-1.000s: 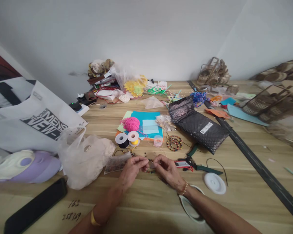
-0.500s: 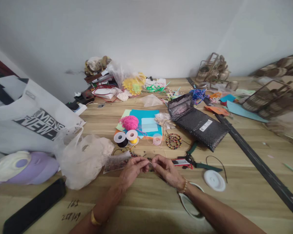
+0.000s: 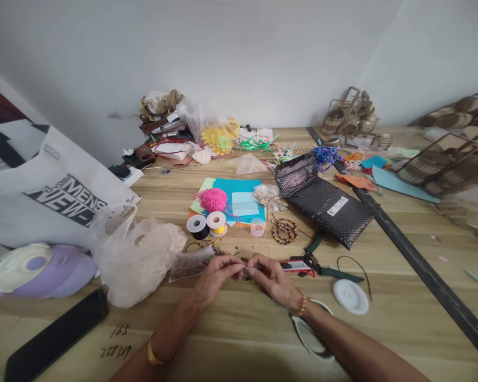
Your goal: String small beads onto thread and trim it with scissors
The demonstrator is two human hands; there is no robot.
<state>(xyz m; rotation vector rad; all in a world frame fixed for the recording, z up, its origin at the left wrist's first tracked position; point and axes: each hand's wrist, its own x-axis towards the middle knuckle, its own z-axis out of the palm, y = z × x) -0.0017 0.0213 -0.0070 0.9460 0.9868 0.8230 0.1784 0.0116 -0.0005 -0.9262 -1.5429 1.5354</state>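
Note:
My left hand (image 3: 215, 276) and my right hand (image 3: 271, 278) meet just above the wooden table (image 3: 382, 329), fingertips pinched together on a thin thread with small beads (image 3: 245, 268) between them. A clear bag of small beads (image 3: 191, 263) lies right beside my left hand. Loose dark beads (image 3: 223, 250) are scattered just beyond my fingers. Black and yellow thread spools (image 3: 207, 224) and a pink spool (image 3: 257, 227) stand further back. Finished beaded bracelets (image 3: 284, 231) lie to the right of them.
Green-handled pliers (image 3: 322, 268) and a white lid (image 3: 350, 296) lie right of my hands. A crumpled plastic bag (image 3: 133, 257), a printed tote (image 3: 51, 204) and a black phone (image 3: 51, 339) are on the left. A black mailer (image 3: 326, 201), pink yarn (image 3: 213, 200) and craft clutter fill the back.
My fingertips have drawn closer together on the thread; the view shifted slightly. Otherwise the hands stay in the same place.

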